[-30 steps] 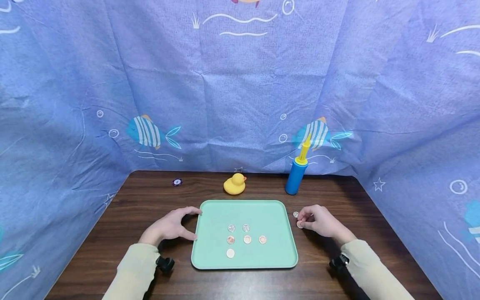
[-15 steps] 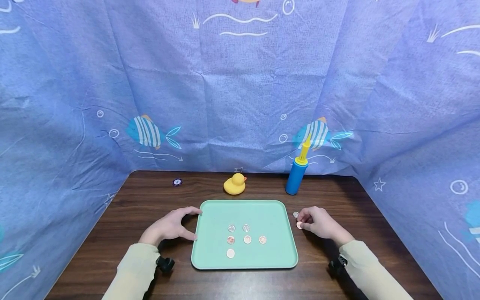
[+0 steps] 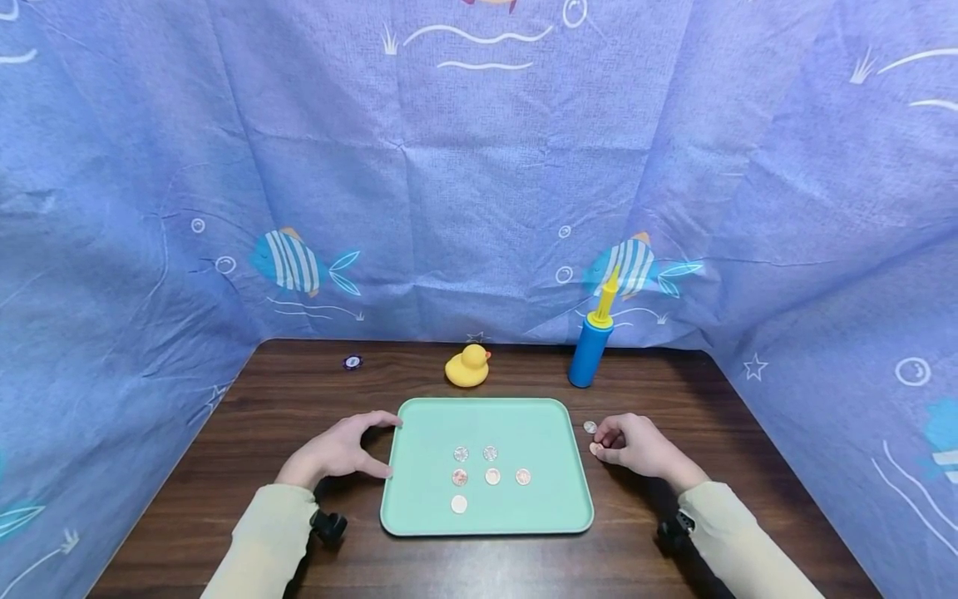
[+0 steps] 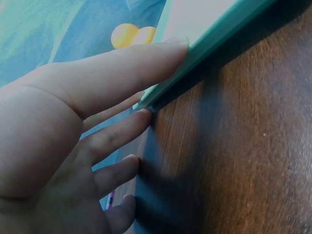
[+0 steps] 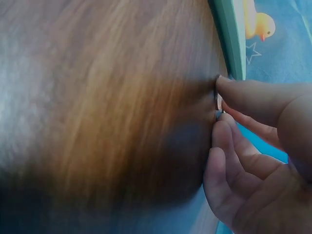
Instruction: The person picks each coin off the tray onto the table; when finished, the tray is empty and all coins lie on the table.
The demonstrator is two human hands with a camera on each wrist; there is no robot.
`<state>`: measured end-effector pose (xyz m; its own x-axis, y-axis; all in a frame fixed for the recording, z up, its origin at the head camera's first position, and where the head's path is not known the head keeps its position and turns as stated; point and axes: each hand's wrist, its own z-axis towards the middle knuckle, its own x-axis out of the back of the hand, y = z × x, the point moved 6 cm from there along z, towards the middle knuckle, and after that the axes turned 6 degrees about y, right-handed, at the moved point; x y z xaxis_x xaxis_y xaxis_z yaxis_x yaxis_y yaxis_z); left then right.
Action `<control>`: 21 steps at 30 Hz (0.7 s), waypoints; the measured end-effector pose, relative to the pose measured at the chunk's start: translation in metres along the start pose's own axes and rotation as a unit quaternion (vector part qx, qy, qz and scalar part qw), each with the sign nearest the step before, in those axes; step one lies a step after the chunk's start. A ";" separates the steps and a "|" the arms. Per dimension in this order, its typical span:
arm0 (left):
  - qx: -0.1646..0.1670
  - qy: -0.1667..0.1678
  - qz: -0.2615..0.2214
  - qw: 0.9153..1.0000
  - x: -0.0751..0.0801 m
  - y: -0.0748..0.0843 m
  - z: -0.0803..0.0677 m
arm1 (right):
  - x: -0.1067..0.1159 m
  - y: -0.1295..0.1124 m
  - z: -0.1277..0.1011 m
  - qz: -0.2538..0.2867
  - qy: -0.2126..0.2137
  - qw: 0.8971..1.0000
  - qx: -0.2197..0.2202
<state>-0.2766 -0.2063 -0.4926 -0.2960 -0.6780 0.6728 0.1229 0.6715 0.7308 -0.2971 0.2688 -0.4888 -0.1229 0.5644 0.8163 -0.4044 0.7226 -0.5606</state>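
Observation:
My left hand (image 3: pixel 340 449) spreads thumb and fingers against the left rim of a mint-green tray (image 3: pixel 427 424). In the left wrist view the thumb tip (image 4: pixel 178 46) lies on that rim. Several coins, silver and copper, lie in rows on the tray, among them a pale coin (image 3: pixel 459 504). Just right of the tray, my right hand (image 3: pixel 642 449) pinches a copper coin (image 3: pixel 595 448) at the tabletop between thumb and fingers. The right wrist view shows this coin (image 5: pixel 218 101) nearly edge-on, partly hidden by the fingers. Beside it lies a silver coin (image 3: pixel 590 427).
Behind the tray sits a yellow rubber duck (image 3: pixel 467 368). A blue hand pump (image 3: pixel 590 353) with a yellow nozzle stands at the back right. A dark poker chip (image 3: pixel 353 362) lies back left on the brown wooden table (image 3: pixel 299 391). A blue fish-print cloth (image 3: pixel 479 208) hangs behind.
The copper coin has shifted very slightly toward the tray under my right fingers. My left hand and the tray stay put; the whole view tilts marginally.

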 end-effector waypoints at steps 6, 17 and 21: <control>-0.002 0.001 0.001 1.000 0.000 0.000 0.001 | -0.001 0.001 0.001 -0.003 0.003 1.000 -0.010; 0.000 0.000 0.003 1.000 0.001 0.000 0.000 | 0.000 0.000 0.003 -0.003 0.009 1.000 -0.024; -0.002 0.000 0.005 1.000 0.001 0.000 0.000 | 0.000 0.000 0.002 -0.004 0.013 1.000 -0.026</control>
<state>-0.2770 -0.2067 -0.4918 -0.2951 -0.6705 0.6807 0.1295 0.6778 0.7238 -0.2993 0.2678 -0.4880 -0.0968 0.5679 0.8174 -0.3577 0.7466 -0.5610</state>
